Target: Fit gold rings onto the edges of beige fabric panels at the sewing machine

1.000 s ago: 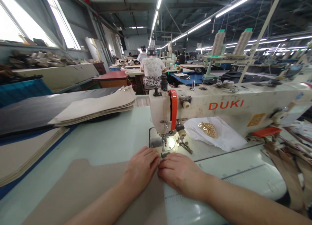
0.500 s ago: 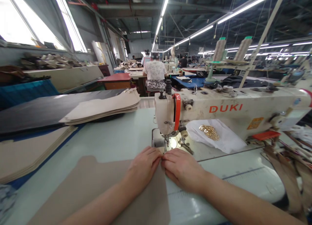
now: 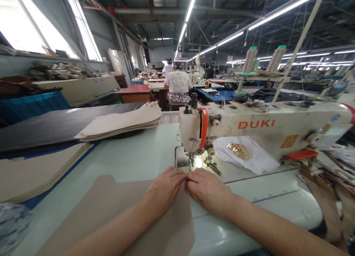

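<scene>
A tan fabric panel [image 3: 111, 208] lies flat on the pale green table [image 3: 133, 156] in front of me. My left hand [image 3: 163, 191] rests on its far right corner with fingers curled down, pressing the edge. My right hand [image 3: 206, 191] sits beside it, fingertips touching the left hand's and pinching the same edge. Both hands are just in front of the needle and presser foot [image 3: 192, 161] of a white DUKI sewing machine [image 3: 263, 128].
Stacks of tan panels [image 3: 122, 123] and a dark sheet [image 3: 50, 126] lie to the left. A white bag with gold metal parts [image 3: 240, 151] sits under the machine arm. Brown straps [image 3: 327, 196] hang at the right. A seated person [image 3: 178, 86] works ahead.
My hands have slid the panel's corner slightly closer to the presser foot. The camera has shifted a little to the left; the hands keep the same grip.
</scene>
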